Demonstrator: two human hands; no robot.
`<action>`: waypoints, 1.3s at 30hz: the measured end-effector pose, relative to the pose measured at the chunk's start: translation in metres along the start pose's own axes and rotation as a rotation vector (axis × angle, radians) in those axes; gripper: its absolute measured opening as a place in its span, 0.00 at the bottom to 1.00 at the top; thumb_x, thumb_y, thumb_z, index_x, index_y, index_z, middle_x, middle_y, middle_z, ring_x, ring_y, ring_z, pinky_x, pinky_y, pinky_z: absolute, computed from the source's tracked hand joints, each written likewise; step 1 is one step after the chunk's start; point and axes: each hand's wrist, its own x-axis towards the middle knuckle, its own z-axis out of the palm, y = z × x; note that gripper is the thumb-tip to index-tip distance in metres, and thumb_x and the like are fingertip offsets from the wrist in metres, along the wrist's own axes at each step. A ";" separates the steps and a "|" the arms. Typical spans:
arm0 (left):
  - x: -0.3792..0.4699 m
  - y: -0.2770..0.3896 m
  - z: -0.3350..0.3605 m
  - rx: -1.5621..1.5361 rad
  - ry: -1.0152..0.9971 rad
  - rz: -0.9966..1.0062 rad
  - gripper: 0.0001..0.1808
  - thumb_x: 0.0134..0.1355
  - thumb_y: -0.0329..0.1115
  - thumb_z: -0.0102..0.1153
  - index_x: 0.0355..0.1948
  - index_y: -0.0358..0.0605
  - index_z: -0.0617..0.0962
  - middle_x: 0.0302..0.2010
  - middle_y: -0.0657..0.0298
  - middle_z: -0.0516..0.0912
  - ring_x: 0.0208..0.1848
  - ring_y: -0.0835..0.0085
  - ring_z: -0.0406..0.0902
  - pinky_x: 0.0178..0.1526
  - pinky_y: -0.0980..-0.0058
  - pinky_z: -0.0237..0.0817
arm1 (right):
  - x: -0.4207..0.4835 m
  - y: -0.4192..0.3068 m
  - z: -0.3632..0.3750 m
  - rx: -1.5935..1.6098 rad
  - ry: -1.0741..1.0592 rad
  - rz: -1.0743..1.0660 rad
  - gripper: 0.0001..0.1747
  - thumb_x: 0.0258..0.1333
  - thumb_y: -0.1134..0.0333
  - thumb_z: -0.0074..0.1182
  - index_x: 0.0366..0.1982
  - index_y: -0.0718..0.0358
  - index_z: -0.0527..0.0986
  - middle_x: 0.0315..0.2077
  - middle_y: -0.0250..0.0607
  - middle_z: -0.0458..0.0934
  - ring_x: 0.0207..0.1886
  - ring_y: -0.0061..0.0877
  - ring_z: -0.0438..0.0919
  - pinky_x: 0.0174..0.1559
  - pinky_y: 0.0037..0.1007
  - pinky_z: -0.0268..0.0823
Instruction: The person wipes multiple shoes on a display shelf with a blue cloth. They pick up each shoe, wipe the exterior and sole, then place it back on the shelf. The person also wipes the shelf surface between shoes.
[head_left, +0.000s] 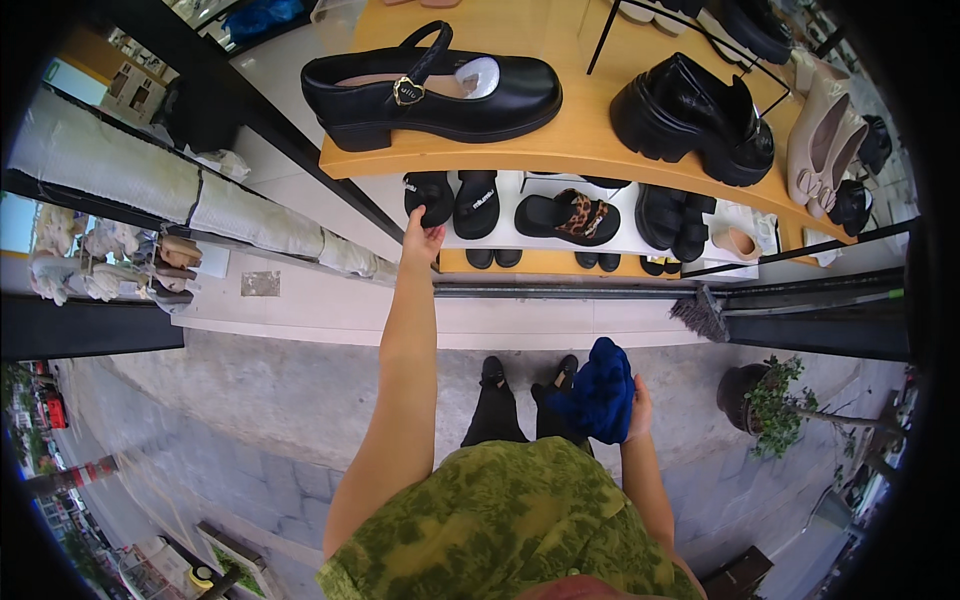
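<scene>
My left hand (425, 234) reaches to the left end of the white middle shelf. Its fingers are at the near end of a black slide sandal (436, 193), one fingertip lying over the edge. The matching black slide (477, 206), with lettering on its strap, lies just to the right. A crumpled dark blue plush cloth (604, 394) is in my right hand (640, 411), held low in front of my body. That hand's fingers are mostly hidden behind the cloth.
A black Mary Jane shoe (480, 105) and a chunky black loafer (694, 120) stand on the wooden top shelf (577, 142). Leopard-strap sandals (570, 217) lie below. A mop head (701, 313) and potted plant (742, 397) are at right. A step edge (562, 337) crosses before my feet.
</scene>
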 end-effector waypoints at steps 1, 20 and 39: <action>-0.008 0.002 0.002 0.000 -0.005 -0.003 0.26 0.48 0.44 0.70 0.41 0.41 0.72 0.42 0.59 0.72 0.43 0.69 0.69 0.51 0.71 0.66 | 0.002 0.002 -0.002 -0.020 0.011 0.012 0.38 0.63 0.42 0.31 0.61 0.66 0.62 0.58 0.51 0.68 0.60 0.44 0.67 0.63 0.46 0.57; -0.402 -0.151 -0.036 0.697 -0.481 0.468 0.35 0.48 0.26 0.64 0.58 0.34 0.65 0.52 0.58 0.74 0.53 0.71 0.72 0.56 0.74 0.62 | 0.039 -0.101 0.143 -1.771 -0.554 -1.193 0.36 0.43 0.70 0.58 0.60 0.52 0.69 0.67 0.52 0.50 0.68 0.51 0.53 0.65 0.44 0.50; -0.515 -0.233 -0.009 0.543 -0.678 -0.084 0.47 0.55 0.62 0.57 0.64 0.38 0.62 0.58 0.55 0.72 0.57 0.65 0.73 0.58 0.67 0.65 | -0.046 -0.139 0.024 -1.067 -0.397 -1.290 0.30 0.34 0.77 0.63 0.47 0.60 0.71 0.50 0.48 0.71 0.52 0.43 0.72 0.54 0.36 0.64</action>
